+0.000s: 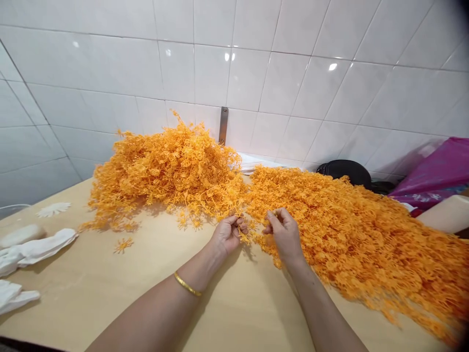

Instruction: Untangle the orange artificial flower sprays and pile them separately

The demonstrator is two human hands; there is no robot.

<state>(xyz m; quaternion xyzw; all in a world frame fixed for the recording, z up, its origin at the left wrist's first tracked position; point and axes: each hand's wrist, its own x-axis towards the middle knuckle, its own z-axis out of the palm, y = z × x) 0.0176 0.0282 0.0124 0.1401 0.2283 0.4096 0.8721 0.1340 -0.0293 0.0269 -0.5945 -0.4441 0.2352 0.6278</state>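
Note:
My left hand (230, 233), with a gold bangle (187, 283) on its wrist, is closed on a small orange plastic flower sprig (245, 238) whose spiky heads stick out past the fingers. My right hand (284, 230) is pinched just to the right of it; whatever lies between thumb and forefinger is too small to name. Behind my left hand rises a tall heap of orange plastic flower sprigs (168, 171). Beside and beyond my right hand spreads a second, broader pile of orange pieces (366, 239).
On the left of the table (146, 293) lie white gloves (40, 249), a pale oval object (22, 235) and a white flower-shaped piece (53, 209). One loose orange flower (123, 245) rests nearby. A black round case (346, 172) and a purple bag (436, 171) stand against the tiled wall (249, 78).

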